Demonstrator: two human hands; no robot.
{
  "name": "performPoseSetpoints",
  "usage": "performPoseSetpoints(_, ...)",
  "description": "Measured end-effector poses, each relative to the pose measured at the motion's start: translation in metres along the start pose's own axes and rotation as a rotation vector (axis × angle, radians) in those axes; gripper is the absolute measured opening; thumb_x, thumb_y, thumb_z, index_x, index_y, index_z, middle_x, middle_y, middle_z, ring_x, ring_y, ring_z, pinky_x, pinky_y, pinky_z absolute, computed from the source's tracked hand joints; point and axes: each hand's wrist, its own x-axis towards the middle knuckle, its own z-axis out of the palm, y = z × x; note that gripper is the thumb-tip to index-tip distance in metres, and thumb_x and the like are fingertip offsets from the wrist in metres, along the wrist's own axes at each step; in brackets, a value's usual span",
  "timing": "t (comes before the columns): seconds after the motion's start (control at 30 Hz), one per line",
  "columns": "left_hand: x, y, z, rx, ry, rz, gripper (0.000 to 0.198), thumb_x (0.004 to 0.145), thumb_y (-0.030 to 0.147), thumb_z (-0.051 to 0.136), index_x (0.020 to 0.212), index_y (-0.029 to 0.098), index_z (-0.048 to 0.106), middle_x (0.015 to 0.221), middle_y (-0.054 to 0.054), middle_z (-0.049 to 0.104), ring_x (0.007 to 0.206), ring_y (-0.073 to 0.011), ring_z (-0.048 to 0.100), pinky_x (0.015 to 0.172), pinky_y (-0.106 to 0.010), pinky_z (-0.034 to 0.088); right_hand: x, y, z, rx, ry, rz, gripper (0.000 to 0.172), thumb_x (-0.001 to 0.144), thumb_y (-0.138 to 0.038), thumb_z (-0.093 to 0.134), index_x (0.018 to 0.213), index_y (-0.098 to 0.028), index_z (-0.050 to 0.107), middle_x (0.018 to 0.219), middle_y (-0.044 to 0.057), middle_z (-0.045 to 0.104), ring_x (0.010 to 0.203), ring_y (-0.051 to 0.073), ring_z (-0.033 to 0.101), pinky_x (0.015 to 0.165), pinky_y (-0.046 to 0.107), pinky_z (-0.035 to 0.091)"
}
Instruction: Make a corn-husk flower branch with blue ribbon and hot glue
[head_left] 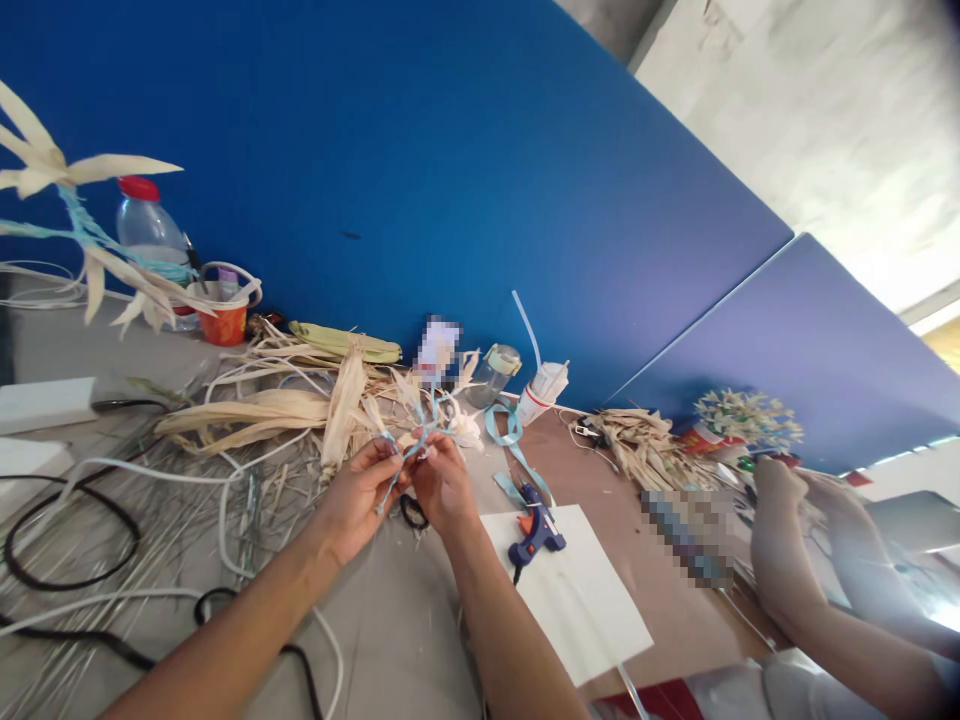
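Side by side in the middle of the head view, my left hand (364,500) and my right hand (445,485) are both closed on a branching stem wrapped in light-blue tape (433,403). Pale corn husk petals at the branch tips rise above my fingers, against more husk behind. The thumb and fingers of my left hand pinch one branch, and a blue end hangs below them. My right hand's fingertips are pressed together close by, partly hiding the stem. A roll of light-blue ribbon (504,425) lies just beyond my right hand.
A dark-blue glue gun (536,530) rests on a white sheet (592,600) at right. Dried corn husks (247,415), wires and a white cable (225,530) cover the left. A glass jar (493,375) stands behind. At far right are another person's arms (795,560).
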Motion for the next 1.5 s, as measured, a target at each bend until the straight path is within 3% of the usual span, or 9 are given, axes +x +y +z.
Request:
performPoseSetpoints(0.23,0.0007,-0.0031,0.0017,0.067,-0.031,0.134,0.017,0.06,0.012,0.075,0.067,0.015,0.06,0.067,0.001,0.064,0.059,-0.0085,0.056,0.059,-0.018,0.047,-0.0029,0.0028,0.0062,-0.084,0.012,0.09,0.018,0.065,-0.027,0.074,0.074,-0.017,0.062,0.065,-0.002,0.061,0.053,0.008,0.051,0.05,0.019,0.042)
performPoseSetpoints(0.47,0.0008,-0.0046,-0.0005,0.048,-0.032,0.053,0.015,0.062,0.007,0.072,0.067,0.014,0.06,0.066,0.0,0.063,0.056,-0.008,0.056,0.058,-0.017,0.048,-0.0023,0.0036,0.0061,-0.114,0.057,0.119,0.02,0.062,-0.028,0.078,0.063,-0.015,0.062,0.054,-0.004,0.058,0.043,0.006,0.047,0.045,0.017,0.038)
performPoseSetpoints(0.63,0.0026,-0.0031,-0.0053,-0.052,-0.024,-0.038,0.016,0.065,0.002,0.068,0.071,0.015,0.059,0.069,0.0,0.063,0.057,-0.0083,0.058,0.062,-0.02,0.051,-0.0038,0.0056,0.0067,-0.154,0.09,0.095,0.017,0.065,-0.029,0.075,0.069,-0.015,0.066,0.056,-0.003,0.061,0.048,0.006,0.051,0.051,0.017,0.041)
performPoseSetpoints(0.93,-0.0012,0.0015,0.0005,-0.052,0.001,-0.004,0.019,0.066,-0.001,0.065,0.072,0.016,0.058,0.068,0.002,0.061,0.055,-0.0074,0.057,0.059,-0.018,0.052,-0.0043,0.0041,0.0076,-0.066,0.059,0.143,0.016,0.063,-0.025,0.074,0.075,-0.016,0.069,0.065,-0.001,0.063,0.053,0.008,0.052,0.056,0.02,0.043)
performPoseSetpoints(1.13,-0.0025,0.0033,0.0029,-0.013,-0.007,0.012,0.019,0.063,0.002,0.07,0.07,0.016,0.058,0.066,0.002,0.061,0.055,-0.0082,0.057,0.058,-0.018,0.05,-0.0042,0.0012,0.0081,-0.003,0.085,0.16,0.029,0.062,-0.02,0.073,0.091,-0.016,0.068,0.065,-0.002,0.061,0.053,0.009,0.051,0.053,0.021,0.043)
performPoseSetpoints(1.37,-0.0015,0.0033,0.0026,-0.025,-0.027,0.03,0.02,0.062,0.003,0.071,0.068,0.016,0.057,0.063,0.002,0.06,0.056,-0.0086,0.057,0.059,-0.018,0.05,-0.0028,0.0023,0.0072,-0.037,0.082,0.139,0.016,0.066,-0.024,0.07,0.079,-0.016,0.062,0.056,-0.004,0.056,0.051,0.01,0.053,0.054,0.021,0.042)
performPoseSetpoints(1.5,-0.0017,0.0041,0.0024,-0.052,-0.017,0.028,0.02,0.063,0.0,0.069,0.068,0.016,0.058,0.063,0.002,0.06,0.055,-0.0083,0.057,0.061,-0.019,0.051,-0.0004,0.0085,0.0,-0.225,0.222,0.051,0.011,0.067,-0.025,0.069,0.069,-0.018,0.061,0.052,-0.005,0.054,0.048,0.009,0.049,0.053,0.021,0.04)
